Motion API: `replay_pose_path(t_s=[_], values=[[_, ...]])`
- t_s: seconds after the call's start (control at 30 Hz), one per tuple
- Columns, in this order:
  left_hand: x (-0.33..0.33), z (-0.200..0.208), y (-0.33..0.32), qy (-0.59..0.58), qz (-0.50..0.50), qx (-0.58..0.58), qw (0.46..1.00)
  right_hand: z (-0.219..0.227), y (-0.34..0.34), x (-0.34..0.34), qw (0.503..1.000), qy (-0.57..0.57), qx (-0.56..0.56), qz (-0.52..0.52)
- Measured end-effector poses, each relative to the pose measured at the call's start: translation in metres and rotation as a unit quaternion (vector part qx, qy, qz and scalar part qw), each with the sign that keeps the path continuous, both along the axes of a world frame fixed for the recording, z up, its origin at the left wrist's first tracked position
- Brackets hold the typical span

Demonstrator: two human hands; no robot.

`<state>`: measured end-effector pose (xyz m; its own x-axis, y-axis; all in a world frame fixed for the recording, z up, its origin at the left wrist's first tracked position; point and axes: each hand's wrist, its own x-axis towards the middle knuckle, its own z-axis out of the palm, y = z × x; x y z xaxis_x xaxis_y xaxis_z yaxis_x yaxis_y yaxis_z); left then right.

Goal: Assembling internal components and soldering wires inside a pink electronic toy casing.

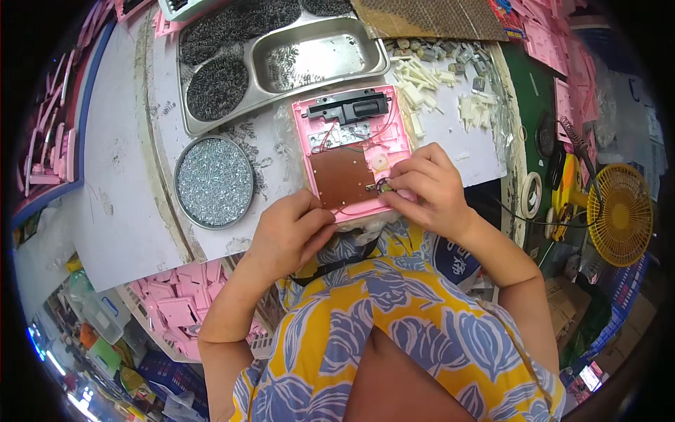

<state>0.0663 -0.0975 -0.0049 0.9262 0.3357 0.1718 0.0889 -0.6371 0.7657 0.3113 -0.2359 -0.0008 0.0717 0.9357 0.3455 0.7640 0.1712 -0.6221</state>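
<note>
A pink plastic casing (305,144) lies open in front of me. Inside it are a brown circuit board (341,176), a black mechanism (348,107) along the far edge, and thin red and dark wires. My right hand (430,188) is closed in a pinch on a small round dark part at the casing's right side, next to the board's edge. The fingertips partly hide that part. At the casing's near left corner rests my left hand (290,228), its fingers bent against the edge near a wire; whether they grip anything is hidden.
A round tin of small silvery screws (214,181) stands left of the casing. Behind it sits a metal tray (316,56) with dark springs. White plastic pieces (422,81) and small motors lie at the back right. A yellow fan (619,214) stands far right. Pink parts (179,309) fill a crate below left.
</note>
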Motion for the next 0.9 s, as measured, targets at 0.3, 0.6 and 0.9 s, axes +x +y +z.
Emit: replay_pose_path(t_s=[0.3,0.6,0.9], values=[[0.0,0.006,0.001,0.027,-0.016,-0.003,1.0,0.022,0.008,0.02,0.995,-0.024,-0.049,0.08],[0.073,0.043,0.118,0.03,0.076,0.167,0.983,-0.001,0.057,0.085,0.967,-0.011,-0.172,-0.189],[0.15,0.014,0.16,0.242,0.07,0.371,0.894,0.006,0.024,0.11,0.949,0.22,-0.065,-0.215]])
